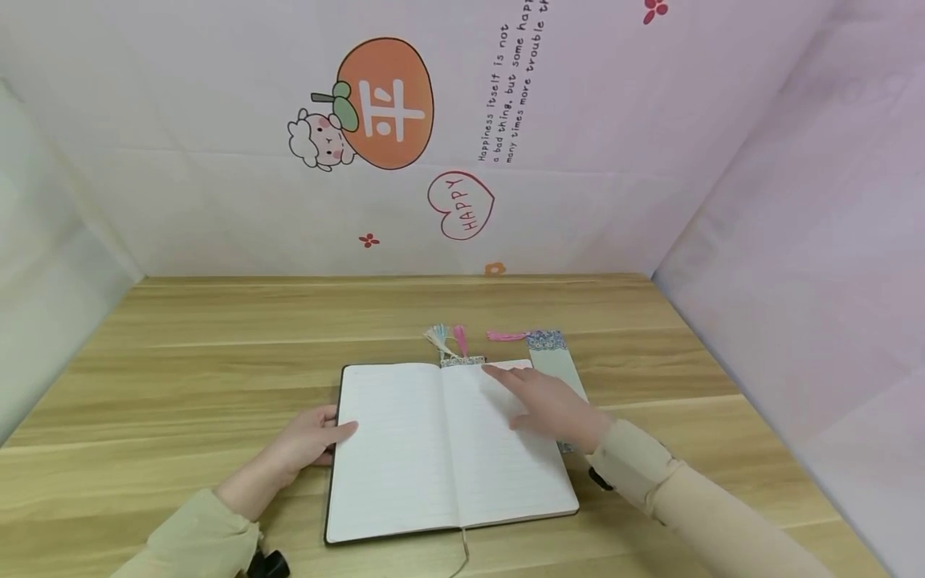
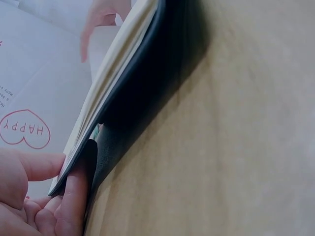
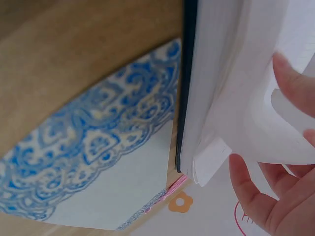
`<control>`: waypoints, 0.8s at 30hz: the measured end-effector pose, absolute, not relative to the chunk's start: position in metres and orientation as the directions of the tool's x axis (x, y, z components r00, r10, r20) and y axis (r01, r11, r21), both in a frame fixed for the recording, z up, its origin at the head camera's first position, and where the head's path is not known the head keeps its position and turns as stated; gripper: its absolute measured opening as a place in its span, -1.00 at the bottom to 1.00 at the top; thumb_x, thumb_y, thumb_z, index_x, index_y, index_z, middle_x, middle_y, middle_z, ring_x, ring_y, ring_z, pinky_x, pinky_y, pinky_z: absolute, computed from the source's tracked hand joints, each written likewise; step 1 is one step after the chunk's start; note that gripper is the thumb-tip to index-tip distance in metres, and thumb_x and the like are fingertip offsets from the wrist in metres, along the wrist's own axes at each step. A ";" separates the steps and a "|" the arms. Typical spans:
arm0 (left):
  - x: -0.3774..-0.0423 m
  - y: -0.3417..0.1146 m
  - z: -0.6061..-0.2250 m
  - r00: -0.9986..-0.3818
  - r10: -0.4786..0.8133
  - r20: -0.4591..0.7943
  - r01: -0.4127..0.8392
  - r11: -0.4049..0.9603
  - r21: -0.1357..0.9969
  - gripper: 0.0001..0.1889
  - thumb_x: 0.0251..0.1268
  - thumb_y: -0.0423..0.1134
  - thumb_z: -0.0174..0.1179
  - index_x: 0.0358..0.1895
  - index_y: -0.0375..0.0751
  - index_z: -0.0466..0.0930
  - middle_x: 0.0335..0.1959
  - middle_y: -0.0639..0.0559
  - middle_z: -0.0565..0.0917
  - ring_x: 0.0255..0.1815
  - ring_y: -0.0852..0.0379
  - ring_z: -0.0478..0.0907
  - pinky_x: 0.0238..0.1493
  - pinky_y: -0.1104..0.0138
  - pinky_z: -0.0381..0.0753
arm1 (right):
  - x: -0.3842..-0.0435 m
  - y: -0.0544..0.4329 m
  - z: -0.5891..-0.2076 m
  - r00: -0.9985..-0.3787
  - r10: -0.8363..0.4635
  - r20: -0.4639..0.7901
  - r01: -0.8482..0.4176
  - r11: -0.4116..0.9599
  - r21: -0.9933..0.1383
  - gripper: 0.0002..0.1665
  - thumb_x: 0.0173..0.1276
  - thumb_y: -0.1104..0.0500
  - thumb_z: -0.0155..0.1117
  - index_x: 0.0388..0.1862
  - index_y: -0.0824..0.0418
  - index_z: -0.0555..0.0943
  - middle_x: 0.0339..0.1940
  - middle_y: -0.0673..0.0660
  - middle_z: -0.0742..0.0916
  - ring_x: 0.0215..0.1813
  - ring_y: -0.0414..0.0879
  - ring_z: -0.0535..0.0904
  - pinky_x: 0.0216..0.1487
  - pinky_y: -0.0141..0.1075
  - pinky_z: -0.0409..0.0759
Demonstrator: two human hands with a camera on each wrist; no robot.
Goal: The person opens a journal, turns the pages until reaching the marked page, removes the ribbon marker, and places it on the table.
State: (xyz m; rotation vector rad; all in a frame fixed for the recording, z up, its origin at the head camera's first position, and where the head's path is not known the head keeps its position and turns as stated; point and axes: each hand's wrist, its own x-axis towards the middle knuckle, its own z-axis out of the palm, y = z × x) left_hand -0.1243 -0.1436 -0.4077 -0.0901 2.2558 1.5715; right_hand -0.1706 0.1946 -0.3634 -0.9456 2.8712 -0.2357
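Note:
An open notebook [image 1: 393, 466] with white lined pages and a black cover lies on the table. My left hand [image 1: 307, 441] grips its left edge, the thumb on the page and fingers beneath; the left wrist view shows the cover edge [image 2: 130, 73] pinched there. Over the upper right page hovers my right hand [image 1: 545, 401], fingers extended toward the top edge near the spine. In the right wrist view a page [image 3: 246, 113] curves up beside the thumb. Patterned bookmark tops [image 1: 462, 361] stick out above the spine, with white, blue and pink tassels [image 1: 438, 335].
Another bookmark [image 1: 552, 361], pale with a blue pattern and a pink tassel [image 1: 507, 336], lies right of the notebook, partly under it and my right hand. A thin ribbon [image 1: 465, 550] trails from the notebook's bottom. A printed white backdrop [image 1: 217, 209] stands behind the wooden table [image 1: 181, 361].

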 end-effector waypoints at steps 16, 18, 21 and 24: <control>-0.123 -0.144 -0.407 -0.920 0.164 -0.356 -0.278 0.368 0.887 -0.56 0.40 -0.19 0.06 0.19 -0.47 0.38 -0.11 -0.13 0.64 -0.24 0.18 0.59 -0.21 0.22 0.64 | -0.154 0.192 -0.351 -0.834 -0.546 0.074 -0.469 0.634 -0.615 -0.21 0.25 0.44 0.18 0.44 0.28 0.16 0.15 0.29 0.61 0.13 0.14 0.55 -0.19 -0.28 0.61; -0.123 -0.144 -0.406 -0.920 0.159 -0.358 -0.280 0.370 0.886 -0.56 0.40 -0.19 0.07 0.19 -0.47 0.38 -0.09 -0.15 0.63 -0.24 0.17 0.59 -0.20 0.21 0.64 | -0.154 0.194 -0.349 -0.843 -0.537 0.018 -0.391 0.590 -0.706 -0.36 0.30 0.40 0.14 0.37 0.38 0.27 0.18 0.33 0.57 0.17 0.16 0.52 -0.04 -0.18 0.62; -0.123 -0.144 -0.406 -0.920 0.156 -0.358 -0.280 0.377 0.883 -0.55 0.40 -0.19 0.07 0.19 -0.47 0.37 -0.08 -0.16 0.62 -0.22 0.17 0.57 -0.19 0.21 0.63 | -0.156 0.197 -0.346 -0.842 -0.534 -0.073 -0.233 0.483 -0.844 -0.41 0.34 0.35 0.08 0.35 0.43 0.28 0.21 0.38 0.53 0.15 0.15 0.53 0.04 -0.12 0.60; -0.123 -0.145 -0.406 -0.920 0.157 -0.358 -0.279 0.379 0.883 -0.55 0.40 -0.18 0.07 0.19 -0.46 0.37 -0.08 -0.16 0.62 -0.21 0.17 0.57 -0.19 0.20 0.63 | -0.157 0.200 -0.343 -0.823 -0.551 -0.133 -0.085 0.352 -0.932 -0.37 0.37 0.33 0.04 0.40 0.44 0.20 0.20 0.42 0.50 0.06 0.06 0.57 -0.07 -0.18 0.65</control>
